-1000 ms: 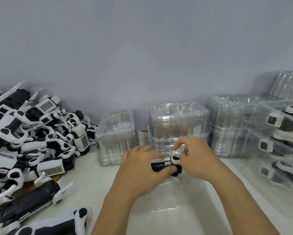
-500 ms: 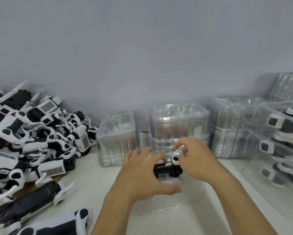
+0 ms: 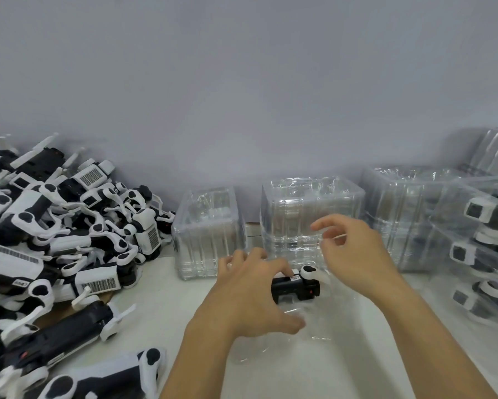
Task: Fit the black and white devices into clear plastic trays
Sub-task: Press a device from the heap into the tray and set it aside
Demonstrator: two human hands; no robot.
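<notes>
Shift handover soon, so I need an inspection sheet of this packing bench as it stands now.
Surface: white bench, partly bare.
Job's things: black and white device lying in a clear tray; empty tray stacks behind.
Clutter: heap of loose devices at left; packed trays at right.
Hands: left hand fingers on the device; right hand raised above it, holding nothing.
Cables: nothing seen.
Surroundings: plain grey wall.
</notes>
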